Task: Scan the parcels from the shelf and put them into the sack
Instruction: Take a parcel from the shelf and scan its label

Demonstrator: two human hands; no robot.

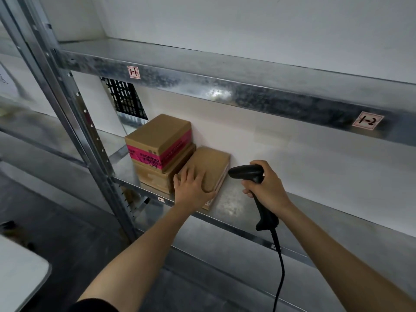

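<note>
A flat brown parcel [210,164] lies on the metal shelf [236,206], right of a stack of two cardboard boxes. My left hand [191,188] lies on the parcel's near end, fingers spread over its top and thumb at its front right edge. The upper box [157,137] of the stack carries pink tape; the lower box [153,176] is plain brown. My right hand [264,183] grips a black barcode scanner [247,172] by its handle, just right of the parcel, head pointing left toward it. The scanner's cable [280,266] hangs down. No sack is in view.
The upper shelf's beam [225,91] crosses above, with labels "1-1" and "1-2". A steel upright [74,122] stands at the left. A black mesh crate [125,100] shows behind the boxes. A white surface [20,273] sits at the lower left corner.
</note>
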